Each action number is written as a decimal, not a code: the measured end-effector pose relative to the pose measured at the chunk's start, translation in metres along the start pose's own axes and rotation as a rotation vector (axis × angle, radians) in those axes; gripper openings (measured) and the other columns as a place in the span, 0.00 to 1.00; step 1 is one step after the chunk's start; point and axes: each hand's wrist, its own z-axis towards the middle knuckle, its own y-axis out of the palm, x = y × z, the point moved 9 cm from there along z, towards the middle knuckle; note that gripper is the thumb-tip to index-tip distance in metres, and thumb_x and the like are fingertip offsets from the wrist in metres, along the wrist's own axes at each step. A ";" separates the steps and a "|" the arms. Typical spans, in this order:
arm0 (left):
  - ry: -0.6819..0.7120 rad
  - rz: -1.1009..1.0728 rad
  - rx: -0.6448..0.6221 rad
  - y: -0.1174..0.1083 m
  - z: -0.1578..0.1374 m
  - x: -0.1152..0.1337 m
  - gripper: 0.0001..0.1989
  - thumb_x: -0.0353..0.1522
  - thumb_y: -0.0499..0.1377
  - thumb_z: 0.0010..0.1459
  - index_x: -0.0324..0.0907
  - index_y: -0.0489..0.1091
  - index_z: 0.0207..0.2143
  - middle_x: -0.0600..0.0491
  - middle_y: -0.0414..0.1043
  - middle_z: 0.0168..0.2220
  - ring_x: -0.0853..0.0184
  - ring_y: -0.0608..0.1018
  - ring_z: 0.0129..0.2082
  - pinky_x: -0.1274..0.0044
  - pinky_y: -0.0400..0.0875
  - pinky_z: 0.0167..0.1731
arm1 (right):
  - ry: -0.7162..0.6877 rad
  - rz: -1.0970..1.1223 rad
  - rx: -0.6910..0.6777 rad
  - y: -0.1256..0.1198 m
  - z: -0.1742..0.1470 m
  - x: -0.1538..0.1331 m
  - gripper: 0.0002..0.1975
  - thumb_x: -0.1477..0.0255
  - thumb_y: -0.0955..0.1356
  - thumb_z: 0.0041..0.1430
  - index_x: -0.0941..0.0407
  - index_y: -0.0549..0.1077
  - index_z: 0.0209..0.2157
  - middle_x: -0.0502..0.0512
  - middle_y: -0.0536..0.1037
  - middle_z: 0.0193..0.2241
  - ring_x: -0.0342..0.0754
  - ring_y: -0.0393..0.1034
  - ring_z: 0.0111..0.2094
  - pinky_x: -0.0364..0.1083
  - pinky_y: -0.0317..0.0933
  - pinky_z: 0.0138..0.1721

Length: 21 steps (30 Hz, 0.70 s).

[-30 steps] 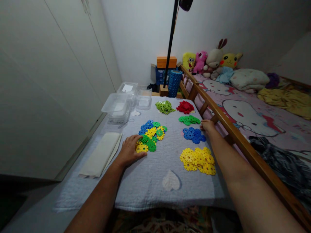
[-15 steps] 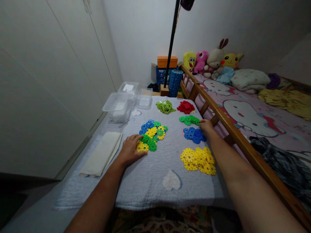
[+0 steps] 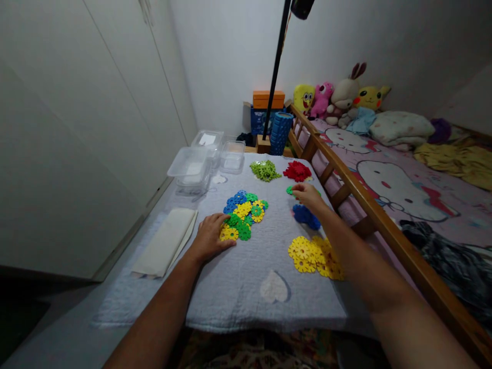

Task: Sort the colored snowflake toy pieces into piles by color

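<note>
My left hand (image 3: pixel 211 237) rests on the cloth at the left side of a mixed pile of flower-shaped plastic discs (image 3: pixel 243 210) in blue, yellow and green. Its fingers curve along the pile's edge, with the thumb apart, and nothing shows in its grasp. My right hand (image 3: pixel 309 196) is over the small pile of green discs (image 3: pixel 289 190) and hides most of it. Its fingers are loosely bent, and I see no disc in them. Just below that hand is a blue disc pile (image 3: pixel 306 218). Nearer, the right forearm partly covers a yellow disc pile (image 3: pixel 307 253).
Light green pieces (image 3: pixel 265 170) and red pieces (image 3: pixel 297 171) lie in heaps farther back. Clear plastic containers (image 3: pixel 188 164) stand at the back left, behind a folded cream cloth (image 3: pixel 165 243). A wooden bed rail (image 3: pixel 346 187) runs along the table's right side.
My right hand has moved left from the right edge of the green pile to over it. My left hand stays beside the mixed pile. The whole view has shifted slightly.
</note>
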 end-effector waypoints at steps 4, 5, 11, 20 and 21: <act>0.004 0.008 0.019 -0.001 0.000 0.004 0.37 0.44 0.71 0.47 0.47 0.67 0.58 0.46 0.69 0.58 0.49 0.69 0.58 0.58 0.63 0.57 | -0.223 -0.198 -0.349 0.082 -0.029 -0.055 0.06 0.73 0.69 0.55 0.58 0.77 0.36 0.51 0.77 0.30 0.44 0.70 0.31 0.42 0.62 0.36; 0.007 0.010 0.020 -0.001 0.000 0.005 0.36 0.43 0.71 0.47 0.47 0.67 0.58 0.45 0.69 0.58 0.49 0.70 0.57 0.58 0.64 0.57 | -0.276 -0.265 -0.359 0.095 -0.036 -0.065 0.09 0.73 0.71 0.55 0.58 0.78 0.39 0.52 0.77 0.33 0.45 0.70 0.35 0.43 0.63 0.39; 0.050 -0.003 0.043 -0.004 0.000 0.011 0.35 0.43 0.71 0.47 0.45 0.68 0.56 0.45 0.71 0.56 0.51 0.72 0.55 0.60 0.66 0.55 | -0.310 -0.529 -0.323 0.135 -0.058 -0.076 0.23 0.70 0.74 0.55 0.55 0.74 0.53 0.59 0.70 0.49 0.48 0.70 0.44 0.44 0.61 0.45; 0.070 -0.040 0.050 -0.004 0.003 0.017 0.35 0.41 0.72 0.47 0.44 0.68 0.56 0.44 0.70 0.55 0.51 0.72 0.54 0.61 0.67 0.56 | -0.289 -0.379 -0.298 0.133 -0.053 -0.074 0.13 0.76 0.72 0.53 0.57 0.74 0.42 0.51 0.76 0.36 0.45 0.67 0.36 0.42 0.57 0.37; 0.070 -0.044 0.051 -0.004 0.003 0.018 0.35 0.41 0.72 0.47 0.44 0.68 0.56 0.44 0.70 0.55 0.51 0.72 0.54 0.61 0.68 0.56 | -0.285 -0.330 -0.305 0.131 -0.052 -0.073 0.10 0.76 0.71 0.53 0.56 0.74 0.40 0.50 0.76 0.33 0.44 0.67 0.34 0.42 0.56 0.36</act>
